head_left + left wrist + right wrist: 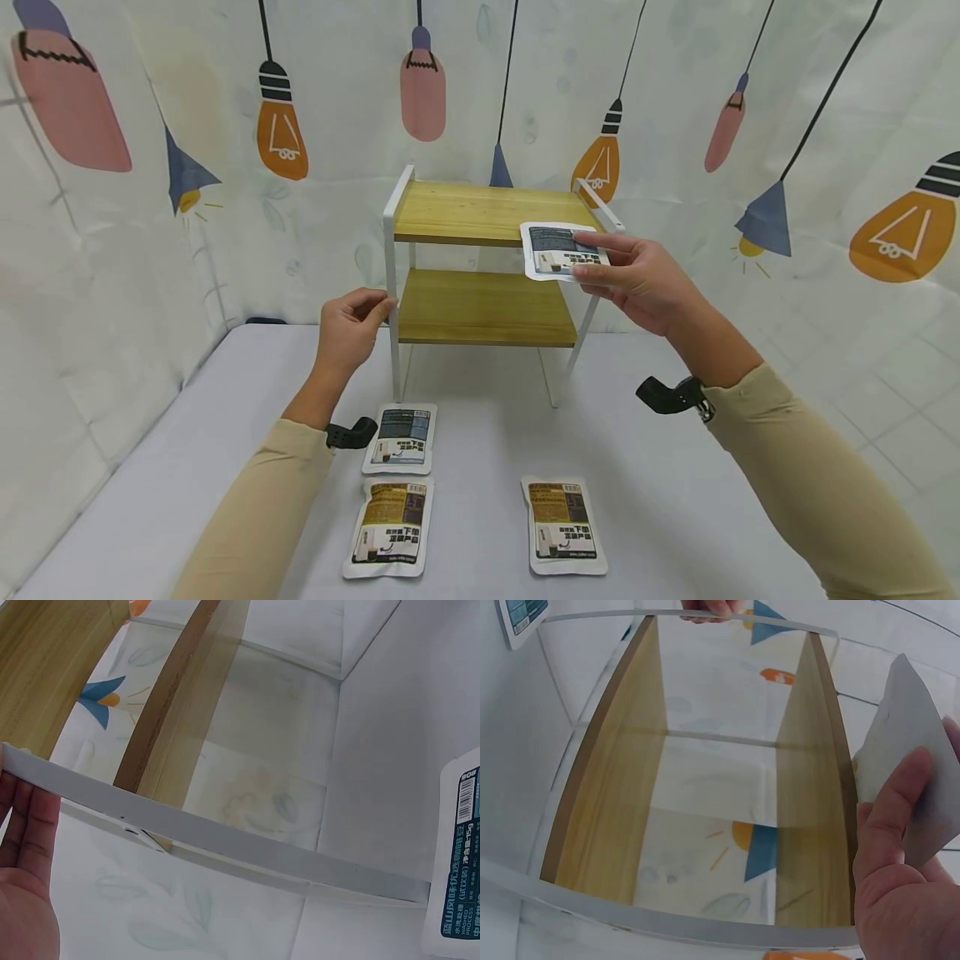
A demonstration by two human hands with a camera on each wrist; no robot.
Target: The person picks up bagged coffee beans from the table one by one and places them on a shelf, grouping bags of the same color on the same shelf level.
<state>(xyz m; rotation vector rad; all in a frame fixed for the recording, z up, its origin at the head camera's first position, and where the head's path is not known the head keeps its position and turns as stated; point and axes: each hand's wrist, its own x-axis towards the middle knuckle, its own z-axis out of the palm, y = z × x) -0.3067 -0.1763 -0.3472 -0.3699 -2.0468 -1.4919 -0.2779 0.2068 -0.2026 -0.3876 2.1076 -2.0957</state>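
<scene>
Near the upper shelf's (465,212) front right corner, the right hand (643,282) narrowly pinches a blue-labelled pouch (546,248); the left hand (348,329), grip curled, holds the front left post (391,267).

Bright, soft light fills the head view, a faint shadow lying on the table (480,525) beneath the shelf (487,308); both wrist views look hazier, a rail (667,921) bowed by distortion in the right one
</scene>
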